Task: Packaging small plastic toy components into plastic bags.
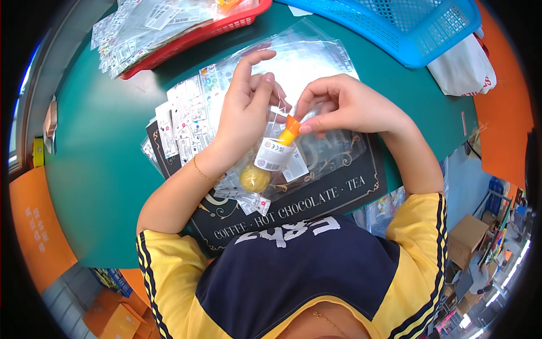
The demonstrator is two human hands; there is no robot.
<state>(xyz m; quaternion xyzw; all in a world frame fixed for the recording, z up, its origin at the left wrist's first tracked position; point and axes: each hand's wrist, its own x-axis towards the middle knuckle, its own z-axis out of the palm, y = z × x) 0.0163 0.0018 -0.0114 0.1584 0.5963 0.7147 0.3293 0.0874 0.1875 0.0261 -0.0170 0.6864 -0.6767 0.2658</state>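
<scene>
Head view: at the far left of the green table (pixel 101 186), a red basket (pixel 197 42) holds a heap of clear packets (pixel 155 25) bearing printed labels, some overhanging its left side; a small orange item (pixel 228 4) shows at its far edge. At the far right stands a blue perforated basket (pixel 420 53), partly cut off by the frame, with a white bag (pixel 466 68) just beside it. Between them, clear bags (pixel 333 56) and printed cards (pixel 180 121) lie on a black mat (pixel 361 195) with light lettering. The left hand (pixel 248 104) is partly open, index finger raised and curved, thumb apart from it, remaining fingers curled near a thin white string (pixel 280 107); whether these fingers grip the string or film cannot be told. The right hand (pixel 353 104) is closed in a thumb-and-finger pinch on a clear bag (pixel 316 155), thumb tip at the orange end of an orange-and-yellow piece (pixel 289 131). That piece is tilted, between the two hands, its yellow part meeting a white label (pixel 274 154). A yellow ball (pixel 254 178) lies on the near side of the label, under clear film, to the right of the left wrist and apart from the right hand.
</scene>
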